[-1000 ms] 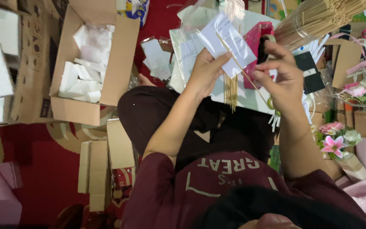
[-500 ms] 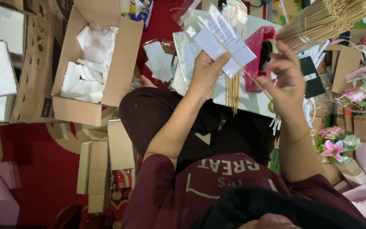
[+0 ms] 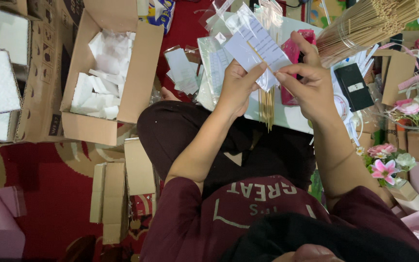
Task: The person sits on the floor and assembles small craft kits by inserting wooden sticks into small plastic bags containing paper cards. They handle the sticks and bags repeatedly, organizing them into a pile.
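the person sits on the floor with both hands raised over the lap. the left hand (image 3: 236, 87) pinches a clear sleeve (image 3: 258, 41) with a white card inside, fingers closed on its lower edge, holding it tilted up and away. the right hand (image 3: 306, 85) has thumb and forefinger narrowed on one thin stick (image 3: 260, 58), whose far end lies against the sleeve; whether the tip is already inside i cannot tell. a few more sticks (image 3: 266, 106) hang below the left hand, on the near side. to the far right a big bundle (image 3: 369, 24) of the same sticks lies across the clutter, beside a dark card (image 3: 354, 86) and some pink flowers (image 3: 383, 167). at the left an open box (image 3: 136, 77) holds white foam scraps. judging by this, the work looks early or midway (the bundle is thick, loose sleeves (image 3: 209, 68) lie beyond the hands), so many sticks and sleeves seem left to pair.
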